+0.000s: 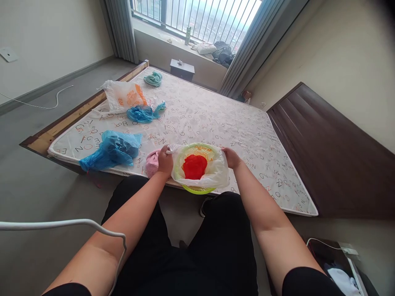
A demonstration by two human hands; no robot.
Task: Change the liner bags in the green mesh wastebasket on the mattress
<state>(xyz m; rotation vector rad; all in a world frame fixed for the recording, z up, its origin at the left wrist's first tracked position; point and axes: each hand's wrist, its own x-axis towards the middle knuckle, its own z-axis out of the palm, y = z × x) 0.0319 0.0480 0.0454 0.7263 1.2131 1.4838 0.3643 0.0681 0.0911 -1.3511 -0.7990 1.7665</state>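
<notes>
A yellow-green basket (197, 191) is at the mattress edge in front of my knees, with a thin white plastic bag (216, 177) spread over its rim. Orange print shows through the bag on the far side. Inside lies something bright red (194, 166), soft-looking, whose kind I cannot make out. My left hand (166, 161) is closed on the bag's left edge, pinching a bunched bit of it. At the opposite edge my right hand (232, 158) grips the bag between thumb and fingers. A pink fluffy cloth (152, 163) sits just left of my left hand.
On the patterned mattress (197, 111) lie a blue plastic bag with dark contents (119, 148), a smaller blue bag (145, 114), a white bag with orange print (123, 96) and a teal rolled cloth (153, 79). A white cable (61, 225) crosses my left forearm.
</notes>
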